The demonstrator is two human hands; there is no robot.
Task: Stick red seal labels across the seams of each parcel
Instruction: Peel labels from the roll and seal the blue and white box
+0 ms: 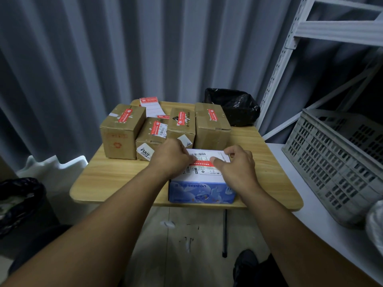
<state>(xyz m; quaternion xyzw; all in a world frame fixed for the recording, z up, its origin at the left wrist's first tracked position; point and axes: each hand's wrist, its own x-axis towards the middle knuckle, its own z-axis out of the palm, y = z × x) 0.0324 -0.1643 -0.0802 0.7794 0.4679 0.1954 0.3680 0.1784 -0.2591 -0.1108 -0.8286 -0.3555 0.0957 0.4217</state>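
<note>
Left hand [171, 157] fingers curled down on the left end of the red seal label [204, 163], fingertips hidden; label lies between the hands, long axis left-right across top of sepeon parcel [199, 191] right under them, both hands equally near; seam not visible under printed sticker; right hand [236, 164] thumb pins label's right end, fingers curled on parcel's far edge; brown parcels [122, 133] just beyond hands already labelled
</note>
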